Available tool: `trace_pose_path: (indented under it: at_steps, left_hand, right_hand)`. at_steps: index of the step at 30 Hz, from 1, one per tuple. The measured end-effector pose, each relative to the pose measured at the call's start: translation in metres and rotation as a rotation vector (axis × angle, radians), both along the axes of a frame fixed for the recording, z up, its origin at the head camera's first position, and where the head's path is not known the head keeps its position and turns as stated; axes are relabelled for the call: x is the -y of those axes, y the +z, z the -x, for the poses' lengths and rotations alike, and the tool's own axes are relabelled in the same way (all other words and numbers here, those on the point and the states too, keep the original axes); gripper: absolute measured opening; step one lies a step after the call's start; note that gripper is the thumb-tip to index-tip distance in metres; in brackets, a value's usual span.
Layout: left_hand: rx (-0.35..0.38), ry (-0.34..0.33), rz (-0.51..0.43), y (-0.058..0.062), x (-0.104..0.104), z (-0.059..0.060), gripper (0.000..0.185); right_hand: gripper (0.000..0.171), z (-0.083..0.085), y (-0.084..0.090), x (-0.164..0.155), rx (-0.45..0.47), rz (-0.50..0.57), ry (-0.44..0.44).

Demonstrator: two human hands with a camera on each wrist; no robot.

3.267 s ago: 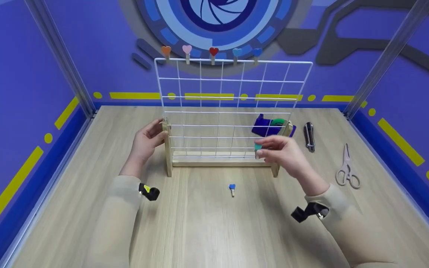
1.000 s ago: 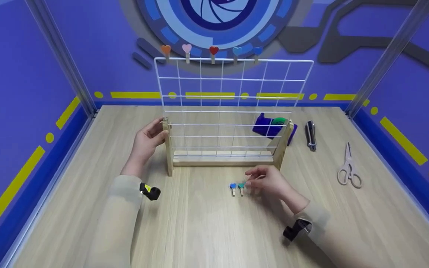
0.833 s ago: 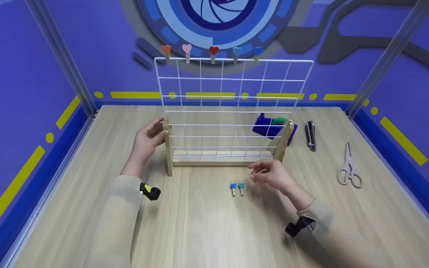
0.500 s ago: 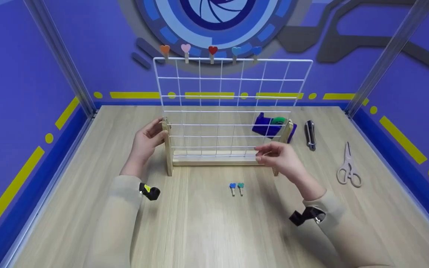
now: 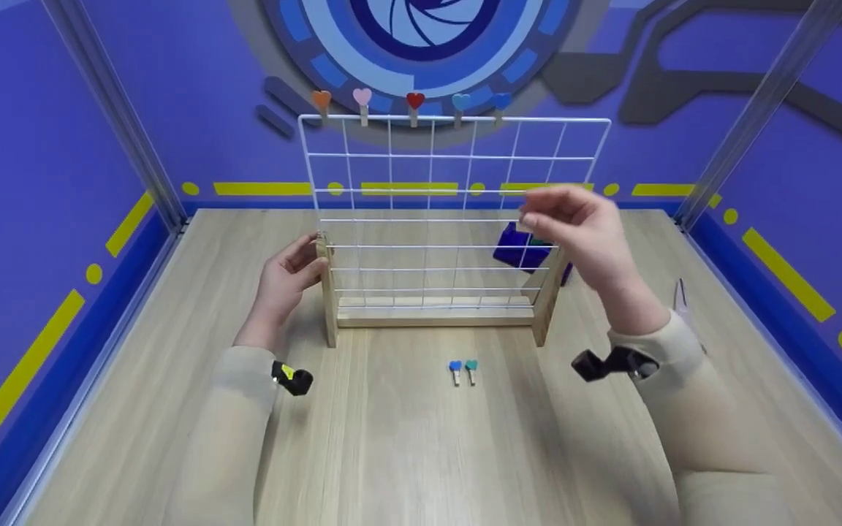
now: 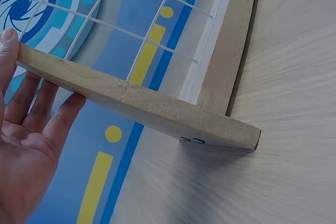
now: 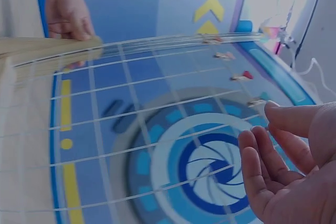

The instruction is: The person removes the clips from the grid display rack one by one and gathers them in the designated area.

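On the left, our left hand (image 5: 286, 277) rests against the wooden side post (image 5: 327, 292) of the wire rack (image 5: 450, 212), thumb over the top end and fingers straight along the far side, steadying it without gripping. The rack stands upright in the middle of the table (image 5: 392, 453), a white wire grid set in a wooden base.

Along the grid's top wire sit five small heart pegs (image 5: 414, 102) in a row: orange, pink, red and two blue ones. They look light and springy; we judge they are best pinched at the wooden legs below the heart, so the jaws open off the thin wire. The wire itself seems stiff but likely to sway, hence the bracing hand.

In front of the rack two more pegs (image 5: 463, 371) lie side by side on the table, one blue and one teal.

Further right, our right hand (image 5: 574, 226) is raised before the grid's upper right part, fingers loosely curved and holding nothing, as the wrist view shows. Behind it a blue tape holder (image 5: 516, 248) is partly hidden.
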State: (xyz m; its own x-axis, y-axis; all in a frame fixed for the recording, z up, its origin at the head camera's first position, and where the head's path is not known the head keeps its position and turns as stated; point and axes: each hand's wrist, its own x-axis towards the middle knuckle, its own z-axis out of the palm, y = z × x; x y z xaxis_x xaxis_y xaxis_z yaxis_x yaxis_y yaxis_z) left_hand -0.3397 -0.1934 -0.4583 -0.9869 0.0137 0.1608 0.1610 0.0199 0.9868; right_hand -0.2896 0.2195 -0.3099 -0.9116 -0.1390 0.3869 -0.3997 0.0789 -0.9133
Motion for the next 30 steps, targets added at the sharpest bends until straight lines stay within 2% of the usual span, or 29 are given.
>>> trace_pose_path:
  at_steps: [4,8,15,18,23,30]
  left_hand:
    - [-0.003,-0.002,-0.013,-0.001,0.001,0.000,0.057]
    - [0.006,0.000,0.025,-0.001,0.002,-0.001,0.058]
    - [0.014,0.001,0.032,0.002,0.002,-0.002,0.058]
    - [0.020,0.001,0.033,0.002,0.002,-0.002,0.058]
    - [0.024,0.003,0.029,0.002,0.002,-0.002,0.059]
    - [0.032,0.006,0.045,0.003,0.001,-0.002,0.058]
  right_hand:
    - [0.025,0.007,0.026,0.003,-0.085,0.039,-0.005]
    - [0.026,0.013,0.049,0.007,-0.136,0.074,-0.013]
    - [0.025,0.026,0.082,0.015,-0.127,0.196,-0.012]
    - [0.026,0.034,0.090,0.018,-0.112,0.206,-0.017]
    - [0.032,0.046,0.098,0.024,-0.062,0.154,-0.030]
    - [0.032,0.057,0.102,0.031,0.010,0.003,-0.047]
